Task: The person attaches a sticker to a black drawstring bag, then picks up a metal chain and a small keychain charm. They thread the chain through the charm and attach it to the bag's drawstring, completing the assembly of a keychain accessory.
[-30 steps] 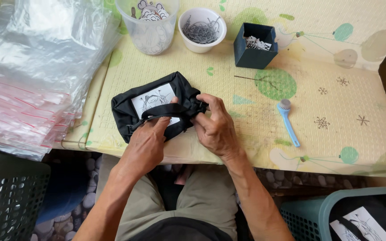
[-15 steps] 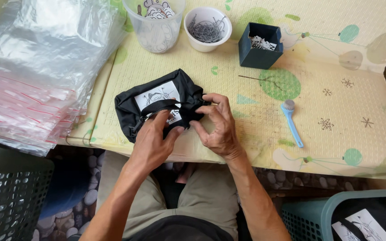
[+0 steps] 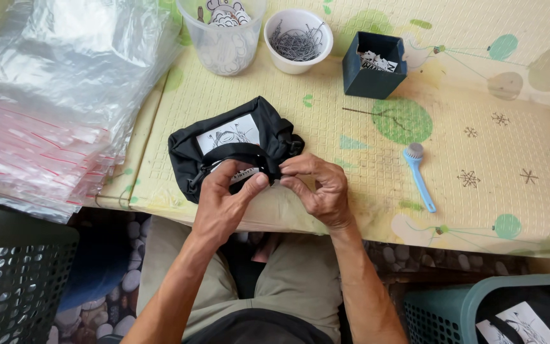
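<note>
A small black fabric pouch (image 3: 224, 137) with a white printed patch lies at the near edge of a pale yellow patterned mat (image 3: 364, 165). My left hand (image 3: 224, 200) pinches a small tag against the pouch's front edge with thumb and fingers. My right hand (image 3: 319, 188) meets it from the right, fingertips pinching the same spot on the pouch's edge. What sits between the fingertips is too small to make out.
A stack of clear zip bags (image 3: 52, 102) lies at left. Behind the pouch stand a clear cup of printed tags (image 3: 221, 32), a white bowl of metal pins (image 3: 297, 38) and a dark blue box (image 3: 373, 64). A blue brush (image 3: 418, 175) lies at right. Baskets (image 3: 453, 309) flank my knees.
Both hands have slid slightly toward me along the pouch's front edge, and the fingertips have closed together on the tag. The pouch has barely shifted.
</note>
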